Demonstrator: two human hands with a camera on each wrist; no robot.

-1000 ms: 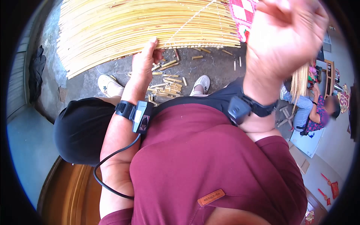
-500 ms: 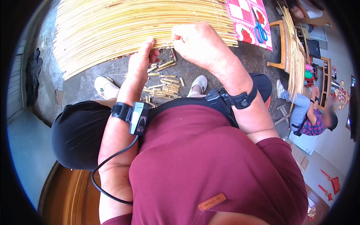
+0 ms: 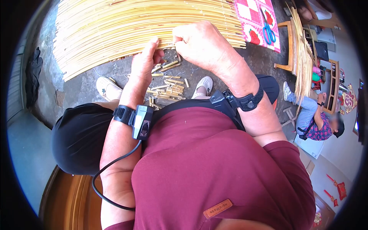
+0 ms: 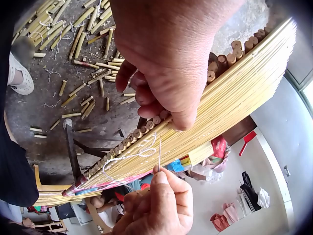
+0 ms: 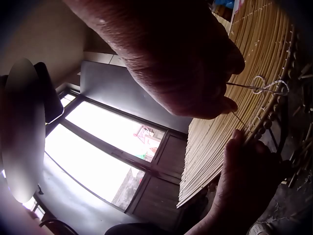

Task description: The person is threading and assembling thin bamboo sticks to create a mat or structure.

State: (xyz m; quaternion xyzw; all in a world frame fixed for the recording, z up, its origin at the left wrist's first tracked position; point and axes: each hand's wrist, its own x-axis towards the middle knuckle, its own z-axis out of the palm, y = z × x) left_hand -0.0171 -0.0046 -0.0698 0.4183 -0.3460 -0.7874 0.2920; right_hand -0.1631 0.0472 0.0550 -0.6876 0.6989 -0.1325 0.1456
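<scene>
A broad mat of thin yellow stalks (image 3: 115, 30) lies in front of me, its near edge at my hands. My left hand (image 3: 143, 63) grips that edge, thumb on top and the other fingers curled below. Just to its right, my right hand (image 3: 205, 46) pinches a thin needle (image 4: 160, 149) between thumb and forefinger. The needle's tip points at the stalks close by the left thumb. White thread (image 4: 111, 160) makes a loose loop over the mat's edge, near a short row of white stitches (image 4: 146, 141).
Several short cut stalk pieces (image 3: 168, 90) and thread scraps litter the floor between my shoes. Blue-handled scissors (image 3: 269, 35) lie on a pink checked cloth (image 3: 248, 15) at right. Beyond stand a wooden chair (image 3: 285, 67) bearing long stalks (image 3: 303, 57) and a seated person (image 3: 320, 124).
My right hand has come down from high at the right, where a thread stretched from the mat, to the mat's near edge beside my left hand. The left hand keeps its grip.
</scene>
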